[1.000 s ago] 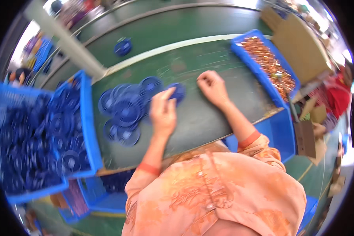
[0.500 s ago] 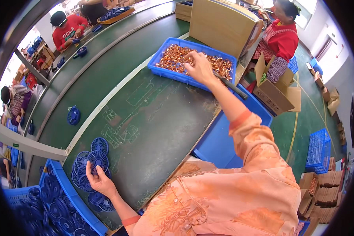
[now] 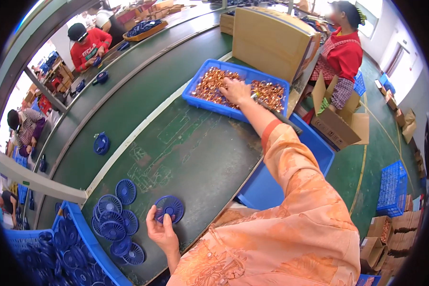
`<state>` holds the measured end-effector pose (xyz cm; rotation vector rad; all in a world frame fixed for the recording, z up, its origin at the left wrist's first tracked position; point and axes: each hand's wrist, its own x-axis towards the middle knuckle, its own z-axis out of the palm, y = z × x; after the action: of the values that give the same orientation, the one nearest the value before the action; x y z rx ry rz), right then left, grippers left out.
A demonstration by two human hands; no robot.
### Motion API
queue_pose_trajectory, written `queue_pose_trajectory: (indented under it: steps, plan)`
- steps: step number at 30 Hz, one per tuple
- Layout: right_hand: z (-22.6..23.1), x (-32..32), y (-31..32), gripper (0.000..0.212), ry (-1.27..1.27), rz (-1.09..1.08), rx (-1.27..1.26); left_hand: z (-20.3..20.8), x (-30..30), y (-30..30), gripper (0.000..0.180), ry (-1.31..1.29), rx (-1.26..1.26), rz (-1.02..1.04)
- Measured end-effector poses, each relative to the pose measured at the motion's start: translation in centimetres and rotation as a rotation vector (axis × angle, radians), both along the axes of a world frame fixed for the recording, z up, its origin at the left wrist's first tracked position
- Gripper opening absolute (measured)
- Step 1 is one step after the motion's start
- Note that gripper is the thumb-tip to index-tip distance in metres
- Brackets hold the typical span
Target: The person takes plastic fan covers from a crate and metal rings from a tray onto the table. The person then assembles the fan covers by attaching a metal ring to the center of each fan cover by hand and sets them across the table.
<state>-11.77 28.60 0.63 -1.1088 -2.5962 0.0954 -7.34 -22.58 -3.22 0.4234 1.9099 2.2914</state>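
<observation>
My left hand [image 3: 164,236] is closed on the edge of a round dark-blue fan grille [image 3: 174,206], thumb on its near face, just above the green tabletop. Left of it lies a loose pile of similar blue grilles [image 3: 112,229]. Farther off, my right hand [image 3: 237,92] reaches down into a shallow blue tray [image 3: 214,108]. Its fingers look apart and touch the small copper-coloured ring-like pieces [image 3: 206,89] inside; the fingertips are partly hidden among them. A dark bar-shaped tool [image 3: 281,116] leans at the tray's near right side.
A blue bin [image 3: 83,224] full of blue parts stands at the lower left. A blue fan part [image 3: 101,143] sits on the green belt [image 3: 143,90]. Behind the tray is a large cardboard box [image 3: 262,45]. A co-worker [image 3: 341,52] stands right, by an open carton [image 3: 338,121].
My left hand has moved right, away from the pile, with one grille in it. My right hand has shifted slightly left and lower into the copper-coloured pieces.
</observation>
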Motion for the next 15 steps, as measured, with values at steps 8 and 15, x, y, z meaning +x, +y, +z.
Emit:
queue_pose_trajectory:
  steps: [8, 15]
  plan:
    - [-0.2, 0.8, 1.0, 0.025, 0.525, 0.005, 0.134, 0.4, -0.7, 0.4, 0.048, -0.036, 0.037, -0.013]
    - [3.2, 0.7, -4.0, 0.025, 0.782, 0.229, 0.066, 0.2, -1.2, -0.1, 0.052, -0.086, 0.012, 0.016]
